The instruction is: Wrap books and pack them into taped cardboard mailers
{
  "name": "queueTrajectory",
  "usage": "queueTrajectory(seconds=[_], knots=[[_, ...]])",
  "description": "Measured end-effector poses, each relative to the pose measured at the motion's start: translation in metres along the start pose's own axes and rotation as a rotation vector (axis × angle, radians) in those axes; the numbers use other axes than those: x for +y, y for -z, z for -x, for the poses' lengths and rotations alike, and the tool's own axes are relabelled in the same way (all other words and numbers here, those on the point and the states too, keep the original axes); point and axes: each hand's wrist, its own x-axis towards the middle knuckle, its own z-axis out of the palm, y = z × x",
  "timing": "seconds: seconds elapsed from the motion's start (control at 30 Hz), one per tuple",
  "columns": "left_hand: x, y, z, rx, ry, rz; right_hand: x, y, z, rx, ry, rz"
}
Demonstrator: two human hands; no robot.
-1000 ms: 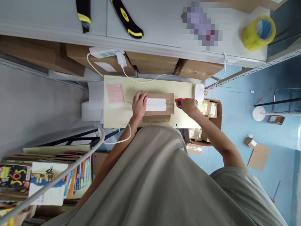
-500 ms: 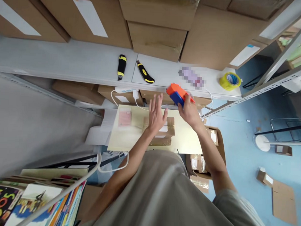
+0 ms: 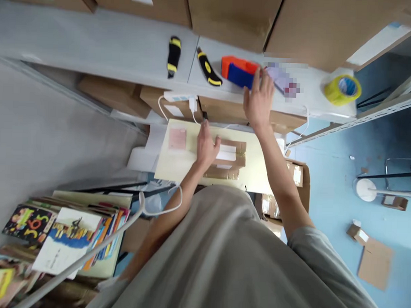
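On the grey shelf, an orange-and-blue tool sits near the front edge; its exact kind is unclear. My right hand is closed on its right end, with the thumb below and the fingers over the end. Lower down, my left hand is at the left side of a taped cardboard box with white labels. Its thumb is apart from the fingers and I see nothing held. A small dark thing shows just beyond the fingertips; whether they touch it, I cannot tell. The box rests on a pale yellow tabletop.
Two black-and-yellow utility knives, a blurred-out purple item and a yellow tape roll lie along the shelf. Large cartons stand behind them. A power strip hangs below. Books are stacked at left, beside a white tube.
My right hand has carried the orange-and-blue tool up onto the shelf, left of the purple item. My left hand has moved down beside the box, and its fingers have drawn together. The view has tilted.
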Motion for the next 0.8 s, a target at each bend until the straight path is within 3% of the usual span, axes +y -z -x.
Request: queueTrajectory(seconds=[0.07,0.13,0.2,0.27,0.4,0.57,0.7,0.8], knots=[[-0.038,0.006,0.029,0.012,0.178,-0.006,0.006,-0.009,0.061,0.005,-0.047,-0.086],[-0.063,0.008,0.052,0.015,0.310,-0.024,0.003,-0.022,0.128,-0.130,-0.170,-0.082],[-0.074,0.003,0.063,-0.019,0.383,-0.040,-0.006,-0.037,0.182,-0.367,-0.344,-0.054],[-0.074,-0.006,0.064,-0.067,0.427,-0.063,-0.016,-0.054,0.214,-0.535,-0.494,-0.054],[-0.067,-0.019,0.050,-0.098,0.509,-0.139,-0.016,-0.077,0.229,-0.583,-0.698,-0.071],[-0.071,-0.001,0.045,-0.157,0.492,-0.125,0.013,-0.080,0.233,-0.553,-0.614,-0.196],[-0.065,0.017,0.050,-0.190,0.494,0.008,0.027,-0.064,0.238,-0.523,-0.558,-0.328],[-0.048,0.025,0.054,-0.152,0.429,0.203,0.029,-0.034,0.238,-0.502,-0.539,-0.351]])
